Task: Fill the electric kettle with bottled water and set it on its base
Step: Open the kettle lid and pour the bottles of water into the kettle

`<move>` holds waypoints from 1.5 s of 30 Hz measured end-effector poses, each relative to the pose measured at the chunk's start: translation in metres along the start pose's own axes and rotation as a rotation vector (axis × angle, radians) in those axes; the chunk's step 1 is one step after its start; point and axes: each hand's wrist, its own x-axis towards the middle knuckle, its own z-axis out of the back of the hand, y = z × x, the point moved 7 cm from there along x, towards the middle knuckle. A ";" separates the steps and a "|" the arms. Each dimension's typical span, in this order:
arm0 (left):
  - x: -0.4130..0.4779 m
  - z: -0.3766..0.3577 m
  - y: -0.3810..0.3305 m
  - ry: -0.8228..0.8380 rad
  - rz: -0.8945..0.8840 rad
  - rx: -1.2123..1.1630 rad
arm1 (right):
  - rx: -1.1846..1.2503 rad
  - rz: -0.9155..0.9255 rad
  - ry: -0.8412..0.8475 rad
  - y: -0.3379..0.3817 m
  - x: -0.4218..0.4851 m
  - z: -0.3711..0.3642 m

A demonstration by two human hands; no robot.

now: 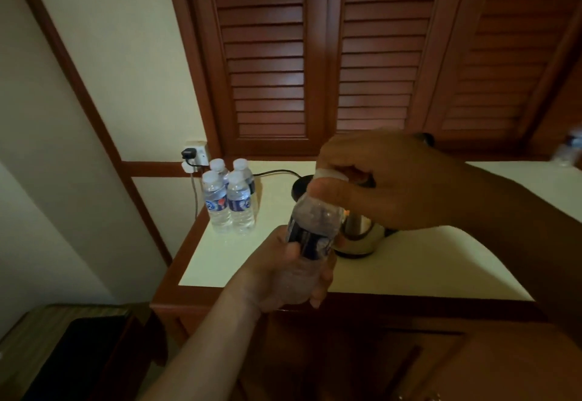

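Bottle (311, 227) in left hand (280, 274), right hand (393, 180) on cap (330, 174)

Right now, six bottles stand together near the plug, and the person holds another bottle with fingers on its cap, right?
Not six. The head view shows four bottles standing together near the plug. The rest is right: the left hand grips the other bottle, and the right hand pinches its cap.

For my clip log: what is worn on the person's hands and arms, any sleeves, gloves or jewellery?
Nothing visible: the left hand and right hand are ungloved, both forearms sleeveless as far as shown. No ring or watch shows.
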 end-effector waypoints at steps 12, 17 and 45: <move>0.026 0.030 0.035 -0.480 0.061 0.384 | 0.057 -0.526 -0.386 -0.060 -0.124 0.000; 0.018 0.042 0.042 -0.668 0.048 0.451 | 0.070 -0.948 -0.359 -0.121 -0.208 -0.090; 0.020 0.049 -0.025 -0.859 -0.123 0.889 | -0.267 -1.095 0.319 -0.180 -0.237 -0.170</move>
